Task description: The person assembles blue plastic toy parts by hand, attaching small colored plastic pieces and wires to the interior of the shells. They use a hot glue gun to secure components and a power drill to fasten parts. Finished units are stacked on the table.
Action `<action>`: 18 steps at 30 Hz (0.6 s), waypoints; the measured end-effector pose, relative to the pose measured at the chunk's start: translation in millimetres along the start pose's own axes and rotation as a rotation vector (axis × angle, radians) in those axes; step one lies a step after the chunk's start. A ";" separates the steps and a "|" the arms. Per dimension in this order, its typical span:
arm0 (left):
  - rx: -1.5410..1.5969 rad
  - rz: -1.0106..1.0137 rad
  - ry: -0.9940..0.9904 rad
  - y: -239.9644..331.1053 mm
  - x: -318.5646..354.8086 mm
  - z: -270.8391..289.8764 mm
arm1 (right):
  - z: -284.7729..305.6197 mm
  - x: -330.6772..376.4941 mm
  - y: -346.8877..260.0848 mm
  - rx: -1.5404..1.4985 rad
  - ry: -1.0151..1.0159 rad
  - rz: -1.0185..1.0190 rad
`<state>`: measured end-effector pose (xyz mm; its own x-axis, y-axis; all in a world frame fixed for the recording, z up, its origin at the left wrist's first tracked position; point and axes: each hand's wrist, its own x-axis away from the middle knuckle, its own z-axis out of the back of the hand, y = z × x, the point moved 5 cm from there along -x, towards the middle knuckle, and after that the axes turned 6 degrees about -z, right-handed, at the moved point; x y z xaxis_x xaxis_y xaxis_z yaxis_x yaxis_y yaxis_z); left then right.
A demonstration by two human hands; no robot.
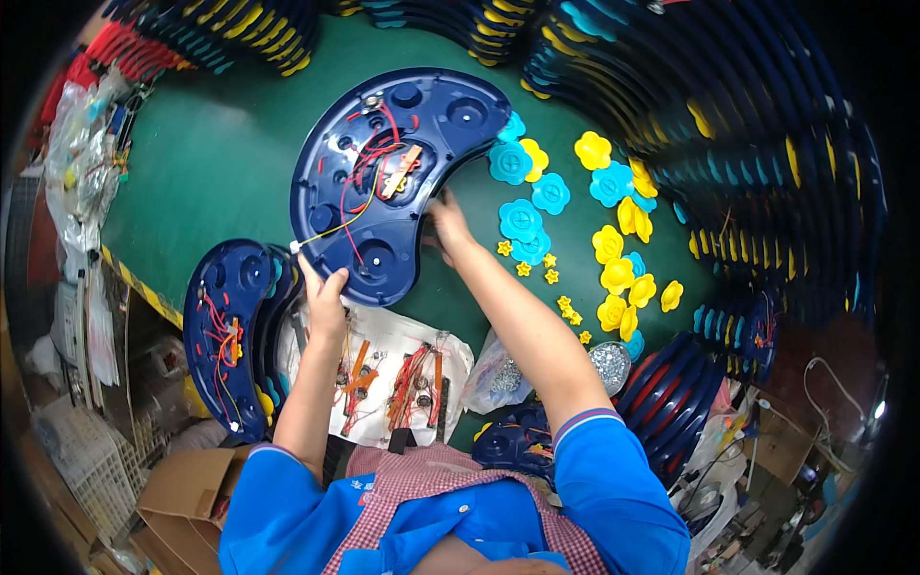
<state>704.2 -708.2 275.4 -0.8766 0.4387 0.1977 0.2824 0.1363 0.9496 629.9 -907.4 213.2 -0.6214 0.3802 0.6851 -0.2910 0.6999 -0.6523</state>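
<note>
A dark blue, curved plastic shell (316, 182) lies tilted over the green table, its hollow side facing up. Red and yellow wires and a small orange-brown circuit board (401, 172) show inside it. My left hand (324, 299) grips its lower left end, thumb on the rim, close to a white connector (295, 247). At the inner curve my right hand (448, 228) is closed at the edge, with its fingertips partly hidden by the shell. Blue flower-shaped pieces (520, 220) and yellow flower-shaped pieces (608, 244) lie to the right, with several small yellow stars (523, 269).
Similar wired shells (225, 335) are stacked at the left. Tall rows of shells (767, 172) line the right and far sides. A white sheet (331, 412) with wired circuit boards lies near me, beside a bag of screws (498, 374) and a round dish of screws (609, 366).
</note>
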 end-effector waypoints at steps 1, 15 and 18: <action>-0.114 -0.007 -0.068 6.9 5.9 -16.3 | 16.0 -12.4 5.3 0.104 0.142 -0.023; -0.056 -0.304 -0.797 97.2 170.9 -182.5 | 213.6 273.2 -56.2 -0.423 0.365 0.698; -0.242 -0.402 -0.906 106.0 198.2 -205.2 | 310.5 391.8 -71.8 -0.472 0.599 0.908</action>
<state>480.4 -789.0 465.2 -0.2366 0.9208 -0.3100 -0.1422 0.2827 0.9486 181.4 -996.5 427.8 0.0142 0.9874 0.1575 0.4560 0.1337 -0.8799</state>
